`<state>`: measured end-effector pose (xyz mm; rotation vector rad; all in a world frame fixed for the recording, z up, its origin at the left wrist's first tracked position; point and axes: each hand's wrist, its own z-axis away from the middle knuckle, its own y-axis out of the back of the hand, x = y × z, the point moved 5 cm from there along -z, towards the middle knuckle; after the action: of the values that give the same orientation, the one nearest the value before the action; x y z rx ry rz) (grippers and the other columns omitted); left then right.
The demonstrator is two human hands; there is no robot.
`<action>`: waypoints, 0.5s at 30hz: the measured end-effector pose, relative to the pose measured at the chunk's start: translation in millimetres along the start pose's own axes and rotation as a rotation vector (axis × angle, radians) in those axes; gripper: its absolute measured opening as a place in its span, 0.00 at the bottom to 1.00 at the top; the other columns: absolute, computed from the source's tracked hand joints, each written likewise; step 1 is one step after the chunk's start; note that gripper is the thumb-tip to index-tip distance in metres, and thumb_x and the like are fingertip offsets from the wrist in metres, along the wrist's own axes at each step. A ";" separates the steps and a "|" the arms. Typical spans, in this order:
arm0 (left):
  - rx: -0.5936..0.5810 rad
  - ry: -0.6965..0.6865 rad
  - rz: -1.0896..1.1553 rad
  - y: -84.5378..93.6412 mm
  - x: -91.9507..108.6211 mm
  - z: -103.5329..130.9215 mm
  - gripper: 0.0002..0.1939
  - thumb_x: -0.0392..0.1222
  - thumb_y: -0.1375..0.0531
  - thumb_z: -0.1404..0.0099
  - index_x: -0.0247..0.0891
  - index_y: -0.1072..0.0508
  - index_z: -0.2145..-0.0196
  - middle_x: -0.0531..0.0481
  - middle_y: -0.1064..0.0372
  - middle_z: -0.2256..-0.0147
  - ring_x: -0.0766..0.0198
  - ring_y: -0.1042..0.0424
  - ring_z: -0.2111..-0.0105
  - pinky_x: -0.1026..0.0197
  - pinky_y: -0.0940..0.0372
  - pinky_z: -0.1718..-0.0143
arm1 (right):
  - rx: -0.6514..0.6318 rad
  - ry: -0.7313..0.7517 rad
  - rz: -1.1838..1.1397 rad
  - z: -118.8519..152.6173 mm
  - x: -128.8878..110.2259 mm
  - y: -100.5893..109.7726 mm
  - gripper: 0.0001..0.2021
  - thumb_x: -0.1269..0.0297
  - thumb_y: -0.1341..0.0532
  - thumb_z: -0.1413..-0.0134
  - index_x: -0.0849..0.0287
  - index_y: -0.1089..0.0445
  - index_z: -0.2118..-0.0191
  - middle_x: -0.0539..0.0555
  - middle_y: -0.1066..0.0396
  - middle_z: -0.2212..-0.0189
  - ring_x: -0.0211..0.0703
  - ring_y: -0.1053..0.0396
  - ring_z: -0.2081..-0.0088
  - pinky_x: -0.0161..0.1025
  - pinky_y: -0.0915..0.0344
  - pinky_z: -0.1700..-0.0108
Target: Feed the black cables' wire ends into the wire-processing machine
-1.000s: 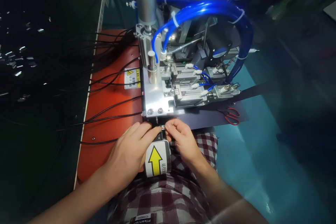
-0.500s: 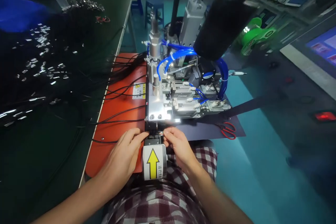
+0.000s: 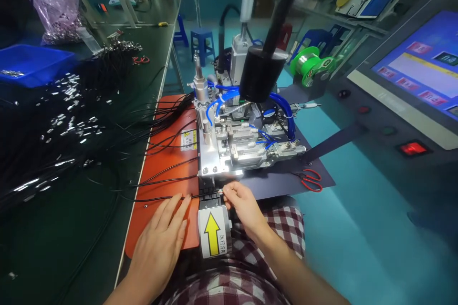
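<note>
My left hand (image 3: pixel 162 233) rests palm down on the orange plate (image 3: pixel 171 219), its fingers extended and its fingertips at a black cable (image 3: pixel 153 199). That cable runs right, into the black holder (image 3: pixel 210 196) at the front of the metal machine (image 3: pixel 246 147). My right hand (image 3: pixel 241 200) pinches the small wire end sticking out of the holder's right side. Just below the holder is a white label with a yellow arrow (image 3: pixel 212 233). Other black cables lie across the orange plate, their right ends at the machine's edge.
Red-handled scissors (image 3: pixel 311 180) lie on the dark plate at right. A black cylinder (image 3: pixel 263 74) hangs over the machine. A screen panel (image 3: pixel 404 100) stands at right. Piled cables with shiny ends (image 3: pixel 67 119) and a blue tray (image 3: pixel 36 64) are on the left table.
My left hand has moved back from the holder and flattened over the cable. My right hand stays at the wire end. The view has tilted up, showing more of the room.
</note>
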<state>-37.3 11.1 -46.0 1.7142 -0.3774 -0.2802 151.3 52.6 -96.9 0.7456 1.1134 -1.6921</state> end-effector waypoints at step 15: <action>-0.088 0.078 0.203 1.4 -8.6 -29.3 0.21 0.39 0.52 0.32 0.38 0.36 0.42 0.39 0.38 0.44 0.47 0.39 0.44 0.43 0.35 0.49 | 0.120 -0.017 0.061 26.7 12.1 43.6 0.17 0.51 0.35 0.52 0.59 0.35 0.76 0.47 0.40 0.80 0.37 0.46 0.77 0.35 0.49 0.72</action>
<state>-33.8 40.8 -39.8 1.5817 -0.4714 -0.0803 187.5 17.4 -111.4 0.8308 0.9747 -1.7212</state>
